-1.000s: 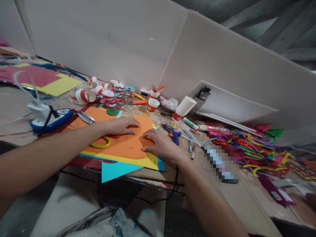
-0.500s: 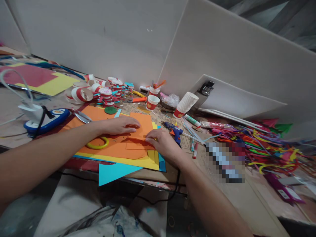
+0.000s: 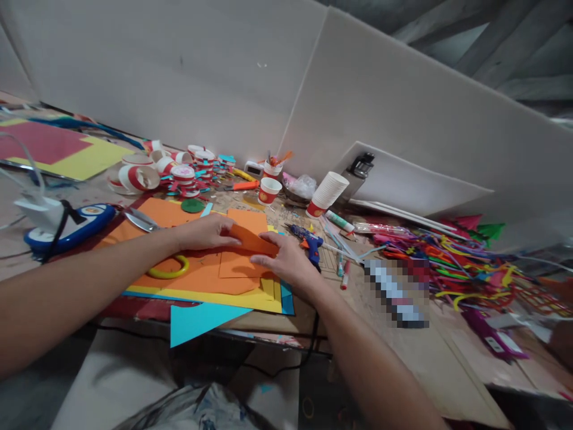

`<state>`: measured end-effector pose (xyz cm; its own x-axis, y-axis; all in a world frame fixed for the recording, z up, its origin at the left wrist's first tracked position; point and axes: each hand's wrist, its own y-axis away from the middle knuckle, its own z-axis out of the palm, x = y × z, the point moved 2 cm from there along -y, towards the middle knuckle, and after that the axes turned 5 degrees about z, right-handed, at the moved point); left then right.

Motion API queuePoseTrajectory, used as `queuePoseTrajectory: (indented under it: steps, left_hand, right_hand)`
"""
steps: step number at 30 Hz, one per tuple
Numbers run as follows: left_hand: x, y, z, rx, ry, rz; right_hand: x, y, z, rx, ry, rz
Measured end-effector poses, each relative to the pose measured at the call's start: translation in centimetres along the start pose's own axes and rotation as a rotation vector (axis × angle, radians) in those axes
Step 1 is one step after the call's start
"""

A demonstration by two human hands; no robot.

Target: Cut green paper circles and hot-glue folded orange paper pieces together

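A piece of orange paper [image 3: 250,240], its near side in shade, is lifted at an angle between my hands. My left hand [image 3: 203,232] pinches its left end. My right hand [image 3: 290,257] holds its right end, thumb below and fingers above. Beneath lies a flat orange sheet [image 3: 201,276] on yellow and blue sheets, with a smaller orange rectangle [image 3: 239,269] on top. Scissors with yellow handles [image 3: 170,272] rest by my left forearm, which partly hides them. A blue triangle of paper [image 3: 201,322] juts over the table's front edge.
A blue glue gun [image 3: 313,243] lies right of my right hand. Behind stand a paper cup [image 3: 269,190], a stack of cups [image 3: 330,190] and a bottle [image 3: 356,176]. Colourful pipe cleaners [image 3: 456,257] spread at right; a blue power strip [image 3: 80,224] sits at left.
The orange paper has been raised and tilted up between my hands. My left fingers have closed on its left end, and the view has shifted slightly right.
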<state>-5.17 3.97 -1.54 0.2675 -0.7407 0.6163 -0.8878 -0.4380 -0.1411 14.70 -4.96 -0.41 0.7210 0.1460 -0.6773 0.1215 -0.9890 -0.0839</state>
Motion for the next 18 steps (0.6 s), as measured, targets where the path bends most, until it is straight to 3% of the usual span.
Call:
queuePoseTrajectory:
  steps: [8, 12, 15, 18]
  left_hand:
    - [0.2, 0.0, -0.1, 0.046, -0.063, -0.055]
    - [0.1, -0.1, -0.1, 0.126, -0.043, -0.115]
    - [-0.3, -0.1, -0.2, 0.196, -0.04, -0.198]
    - [-0.5, -0.2, -0.3, 0.276, -0.032, -0.203]
  right_hand:
    - [1.5, -0.8, -0.3, 0.113, 0.072, 0.044]
    - [1.9, -0.3, -3.5, 0.366, 0.074, 0.097]
    - [3.1, 0.7, -6.2, 0.502, 0.314, 0.288]
    - [4.9, 1.7, -6.9, 0.375, 0.525, 0.557]
